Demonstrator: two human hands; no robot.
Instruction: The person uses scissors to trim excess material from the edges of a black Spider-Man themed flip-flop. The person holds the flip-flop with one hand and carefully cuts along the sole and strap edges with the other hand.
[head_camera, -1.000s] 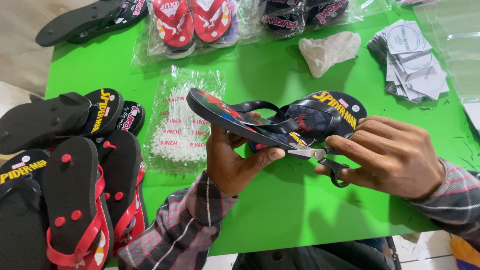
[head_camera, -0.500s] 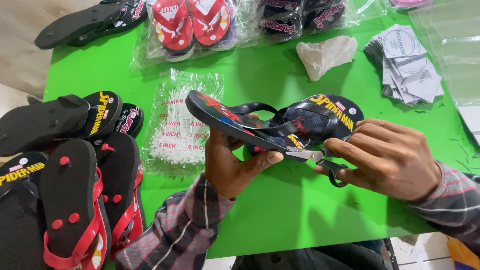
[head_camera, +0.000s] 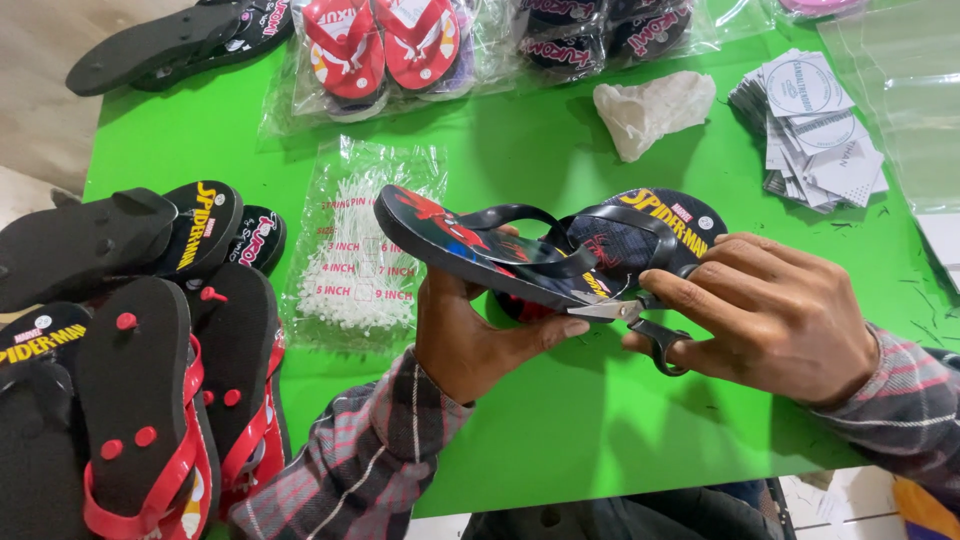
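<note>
The left hand (head_camera: 480, 335) is clenched from below around a pair of black flip-flops (head_camera: 540, 250), thumb pressed up against the underside near the heel end, so the pair sits tilted above the green table (head_camera: 560, 420), its toe end raised to the left. The right hand (head_camera: 770, 315) is closed on small scissors (head_camera: 640, 320) with dark looped handles; their short metal blades point left and meet the sandal edge right beside the left thumb tip. The flip-flops have thin foam soles with a printed red-and-blue figure and glossy rubbery straps (a yellow-lettered footbed shows behind them). Just left of them lies a clear plastic bag of white tag pins (head_camera: 360, 250). At the far left, a heap of black flip-flops with red straps and plugs (head_camera: 150, 400) lies sole-up. Beyond sit a crumpled white cloth (head_camera: 650, 110) and a stack of round-printed paper tags (head_camera: 815, 130).
</note>
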